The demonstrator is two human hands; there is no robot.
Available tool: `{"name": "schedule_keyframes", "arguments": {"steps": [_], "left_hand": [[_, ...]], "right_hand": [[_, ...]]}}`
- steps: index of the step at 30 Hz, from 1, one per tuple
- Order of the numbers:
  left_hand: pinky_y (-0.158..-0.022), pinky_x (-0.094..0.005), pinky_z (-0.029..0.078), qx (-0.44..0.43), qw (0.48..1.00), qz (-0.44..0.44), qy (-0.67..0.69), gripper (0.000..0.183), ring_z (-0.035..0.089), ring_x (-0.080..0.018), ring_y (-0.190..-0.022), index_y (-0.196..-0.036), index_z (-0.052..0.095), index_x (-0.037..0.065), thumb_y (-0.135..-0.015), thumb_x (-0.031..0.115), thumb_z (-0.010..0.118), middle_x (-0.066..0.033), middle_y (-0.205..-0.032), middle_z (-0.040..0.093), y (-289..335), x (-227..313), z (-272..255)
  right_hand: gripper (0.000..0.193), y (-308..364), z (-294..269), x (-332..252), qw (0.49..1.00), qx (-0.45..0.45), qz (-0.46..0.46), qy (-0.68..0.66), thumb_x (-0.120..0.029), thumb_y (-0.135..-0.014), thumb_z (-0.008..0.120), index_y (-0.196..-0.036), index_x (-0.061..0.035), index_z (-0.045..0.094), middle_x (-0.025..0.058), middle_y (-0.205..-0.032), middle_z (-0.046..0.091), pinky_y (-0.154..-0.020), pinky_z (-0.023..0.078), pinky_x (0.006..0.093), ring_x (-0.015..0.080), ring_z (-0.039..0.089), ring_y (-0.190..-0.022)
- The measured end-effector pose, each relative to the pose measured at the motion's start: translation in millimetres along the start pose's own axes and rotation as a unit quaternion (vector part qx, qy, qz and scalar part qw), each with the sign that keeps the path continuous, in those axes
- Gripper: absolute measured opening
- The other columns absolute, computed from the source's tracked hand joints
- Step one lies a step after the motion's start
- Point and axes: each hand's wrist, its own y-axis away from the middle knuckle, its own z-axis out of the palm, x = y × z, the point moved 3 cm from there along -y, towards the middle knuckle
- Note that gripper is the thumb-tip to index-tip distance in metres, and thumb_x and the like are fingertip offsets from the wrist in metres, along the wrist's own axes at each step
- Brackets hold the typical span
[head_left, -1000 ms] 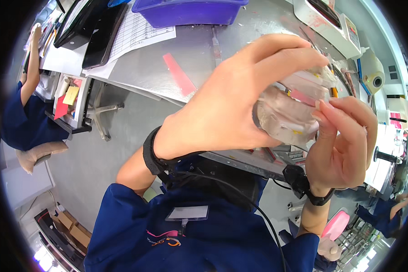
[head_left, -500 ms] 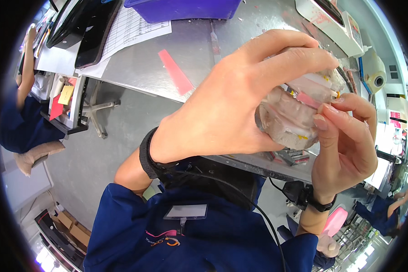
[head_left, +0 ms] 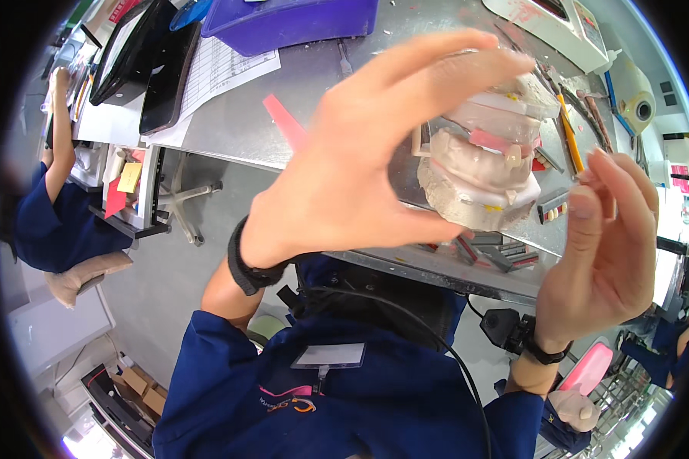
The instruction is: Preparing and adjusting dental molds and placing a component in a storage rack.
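Hand, left [head_left: 337, 153]: thumb and fingers wide around one tooth model [head_left: 478, 176] (gripping or merely circling it, cannot tell); palm now apart from it. Hand, right [head_left: 605, 245]: drawn back from the tooth model, fingers slightly parted, apparently empty. Tooth model: over the metal bench [head_left: 302, 80], between both hands; pink strip [head_left: 486, 140] at its front now uncovered, so apparently open to inspection. Farther off: yellow tool [head_left: 570, 138], purple tub [head_left: 291, 30].

Right gap: you've room between your right hand [head_left: 608, 245] and the dental model [head_left: 478, 172]; a yellow tool [head_left: 571, 134] juts in.
Left flank: your left hand [head_left: 344, 157] arches round the model, blocking you.
Far side: purple bin [head_left: 298, 29] bars you.
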Motion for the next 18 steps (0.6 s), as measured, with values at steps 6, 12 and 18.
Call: {"name": "schedule_keyframes", "arguments": {"steps": [6, 12, 18], "left_hand": [[-0.078, -0.0351, 0.053, 0.015, 0.996, 0.077, -0.052, 0.051, 0.063, -0.0307, -0.097, -0.105, 0.068, 0.008, -0.055, 0.003, 0.076, -0.0146, -0.114, 0.062, -6.2, 5.9, -2.8], [-0.07, -0.0321, 0.056, 0.031, 0.985, 0.123, -0.115, 0.034, 0.067, -0.0292, -0.087, -0.089, 0.073, 0.007, -0.057, -0.001, 0.073, -0.0155, -0.105, 0.066, 1.7, -8.4, 3.5], [-0.072, -0.0335, 0.056, 0.028, 0.985, 0.116, -0.125, 0.031, 0.068, -0.0295, -0.086, -0.087, 0.073, 0.006, -0.057, -0.002, 0.072, -0.0164, -0.104, 0.066, 5.9, -6.8, 2.1]], "right_hand": [[0.038, 14.5, 9.8, 18.7, 0.998, -0.006, -0.001, -0.058, -0.02, -0.091, 0.063, -0.115, 0.0085, 0.058, 0.025, -0.125, 0.054, -0.096, 0.044, 0.041, 0.031, 0.055, -0.113], [0.071, 27.3, 29.2, 24.7, 0.983, -0.019, -0.002, -0.182, -0.043, -0.072, 0.078, -0.12, 0.0044, 0.056, 0.0289, -0.138, 0.043, -0.105, 0.038, 0.0491, 0.0391, 0.045, -0.128], [0.065, 29.6, 33.0, 23.3, 0.985, -0.031, -0.014, -0.168, -0.029, -0.073, 0.079, -0.121, 0.0059, 0.055, 0.0269, -0.134, 0.047, -0.103, 0.041, 0.0468, 0.0375, 0.047, -0.125]]}}
